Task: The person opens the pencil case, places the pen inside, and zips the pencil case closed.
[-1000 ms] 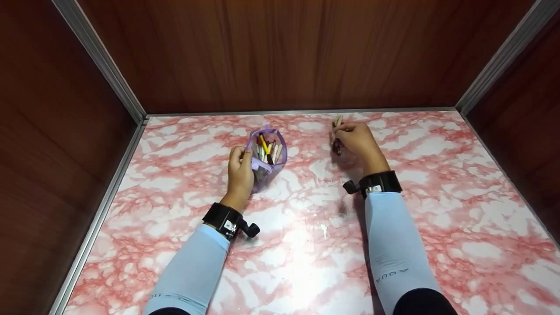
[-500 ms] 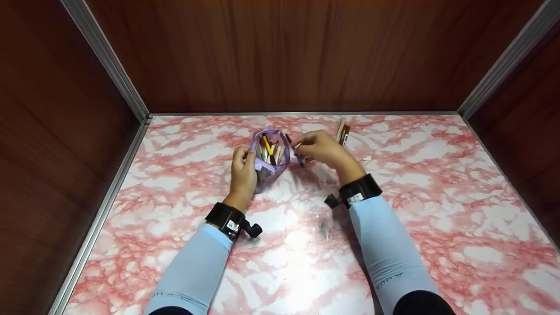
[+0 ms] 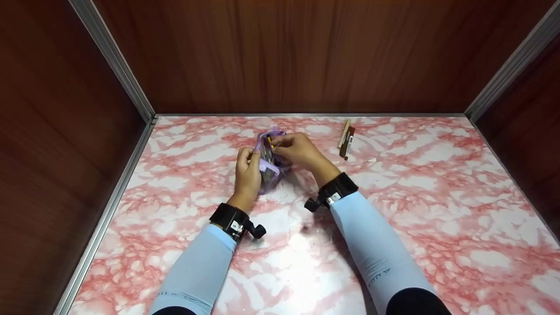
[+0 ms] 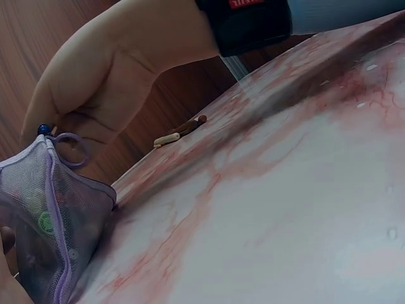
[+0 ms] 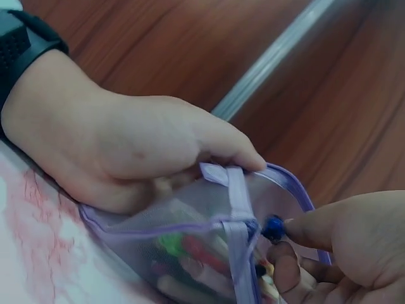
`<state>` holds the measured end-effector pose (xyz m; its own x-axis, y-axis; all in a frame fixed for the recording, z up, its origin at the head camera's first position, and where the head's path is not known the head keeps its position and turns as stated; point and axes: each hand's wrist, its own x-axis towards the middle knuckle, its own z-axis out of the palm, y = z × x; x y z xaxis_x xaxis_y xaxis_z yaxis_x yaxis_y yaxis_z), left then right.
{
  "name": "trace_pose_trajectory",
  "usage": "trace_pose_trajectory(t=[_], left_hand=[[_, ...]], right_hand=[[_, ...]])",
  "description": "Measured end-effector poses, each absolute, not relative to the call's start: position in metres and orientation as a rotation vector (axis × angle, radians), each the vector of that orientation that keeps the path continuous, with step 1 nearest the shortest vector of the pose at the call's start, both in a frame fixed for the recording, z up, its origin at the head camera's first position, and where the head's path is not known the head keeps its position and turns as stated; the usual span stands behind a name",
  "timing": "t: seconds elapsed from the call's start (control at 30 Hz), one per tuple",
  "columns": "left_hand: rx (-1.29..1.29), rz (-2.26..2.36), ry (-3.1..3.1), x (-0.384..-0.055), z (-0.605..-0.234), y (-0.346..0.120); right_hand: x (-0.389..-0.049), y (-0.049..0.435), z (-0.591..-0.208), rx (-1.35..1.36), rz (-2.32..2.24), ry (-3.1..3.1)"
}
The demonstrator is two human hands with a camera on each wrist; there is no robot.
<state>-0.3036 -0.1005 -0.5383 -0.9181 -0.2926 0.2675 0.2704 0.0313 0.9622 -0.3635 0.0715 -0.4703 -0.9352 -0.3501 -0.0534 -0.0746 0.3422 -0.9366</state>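
Observation:
A purple-edged mesh pencil case [image 3: 270, 174] stands on the marbled table, its mouth held open. My left hand [image 3: 248, 173] grips its left rim between thumb and fingers. At the mouth, my right hand [image 3: 299, 151] pinches a pen whose blue end [image 5: 273, 228] shows between thumb and fingertips in the right wrist view; the rest of it is hidden by the fingers and the case. Through the mesh show several pens and markers, among them a red one [image 5: 204, 252] and a bright green end [image 5: 169, 244]. A yellow pen [image 3: 270, 142] shows just beside my right fingertips.
To the right, near the back of the table, a beige pen [image 3: 344, 133] and a brown and dark pair [image 3: 348, 144] lie side by side. Dark wood-grain panels [image 3: 280, 57] with metal edging close in the back and both sides.
My right hand has left the pens at the right, carrying a dark pen leftward to the pencil case mouth. My left hand keeps its grip on the rim.

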Motion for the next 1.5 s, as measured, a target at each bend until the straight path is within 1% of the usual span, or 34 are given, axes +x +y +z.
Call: trace_pose_trajectory(t=[0.27,0.53,0.7,0.9,1.07,1.27,1.5], left_hand=[[0.028,-1.971,-1.922,-0.303,-0.537,-0.099],[0.037,-1.951,-1.928,-0.302,-0.537,-0.1],[0.026,-1.935,-1.937,-0.303,-0.538,-0.1],[0.015,-1.935,-1.907,-0.303,-0.539,-0.1],[0.026,-1.969,-1.903,-0.301,-0.537,-0.099],[0.044,-1.973,-1.928,-0.3,-0.537,-0.1],[0.016,-1.961,-1.912,-0.301,-0.538,-0.1]], right_hand=[[-0.361,0.064,-0.468,-0.483,-1.574,2.456],[-0.361,0.091,-0.47,-0.502,-1.565,2.436],[-0.368,0.13,-0.469,-0.369,-1.512,2.529],[-0.382,0.18,-0.471,-0.271,-1.513,2.738],[-0.388,0.213,-0.475,-0.071,-1.527,2.837],[-0.394,0.237,-0.484,0.057,-1.385,2.992],[-0.395,0.249,-0.493,0.082,-1.327,3.021]])
